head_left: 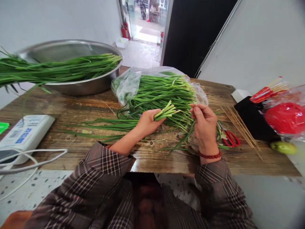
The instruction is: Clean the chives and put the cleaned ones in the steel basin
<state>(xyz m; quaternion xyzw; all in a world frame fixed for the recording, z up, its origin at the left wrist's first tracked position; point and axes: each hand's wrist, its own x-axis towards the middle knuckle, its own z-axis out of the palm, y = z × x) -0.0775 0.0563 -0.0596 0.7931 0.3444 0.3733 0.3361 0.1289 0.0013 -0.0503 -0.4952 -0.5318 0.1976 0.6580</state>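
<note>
My left hand (149, 122) is closed round a small bunch of garlic chives (168, 111). Their pale cut ends point right, and the long green leaves trail left over the table. Just to the right, my right hand (204, 119) has thumb and forefinger pinched together beside the stem ends of a larger chive pile (164, 90). Whatever lies in that pinch is too small to make out. The pile rests on a clear plastic bag (126, 87). Loose leaf scraps lie on the wood below both hands.
A steel basin (83, 89) with more chives stands at back left of the wooden table (162, 162). A white device (26, 133) with cables is at left. Red-handled scissors (231, 139), thin sticks (243, 130), a black box (256, 122) and red packaging (287, 117) are at right.
</note>
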